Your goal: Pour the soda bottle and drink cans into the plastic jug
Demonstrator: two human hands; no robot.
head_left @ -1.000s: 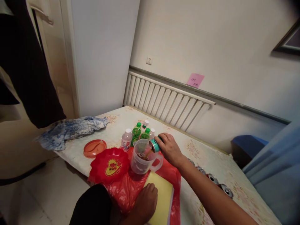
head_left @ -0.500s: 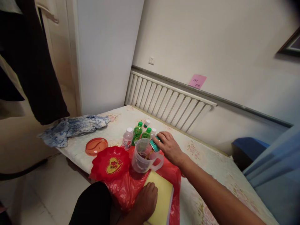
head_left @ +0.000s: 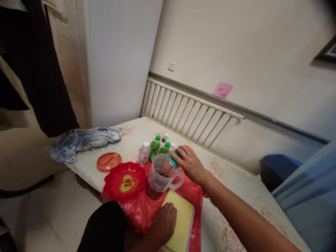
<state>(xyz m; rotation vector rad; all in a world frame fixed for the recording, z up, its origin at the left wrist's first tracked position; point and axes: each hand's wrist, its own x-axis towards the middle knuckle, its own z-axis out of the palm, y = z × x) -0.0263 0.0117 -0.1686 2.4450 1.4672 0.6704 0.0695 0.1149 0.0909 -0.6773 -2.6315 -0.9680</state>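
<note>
Some brown liquid is already pooled in the clear jug point(head_left: 163, 173) on the counter as the teal can point(head_left: 173, 161), gripped by right-hand fingers point(head_left: 181, 154), is tipped over its rim, left hand point(head_left: 163, 224) laid flat, open, on the yellow pad point(head_left: 181, 217).

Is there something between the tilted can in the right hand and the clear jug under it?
Nothing visible. The right hand tips the teal can right over the rim of the clear jug, and brown liquid runs into it. The small bottles stand behind.
</note>
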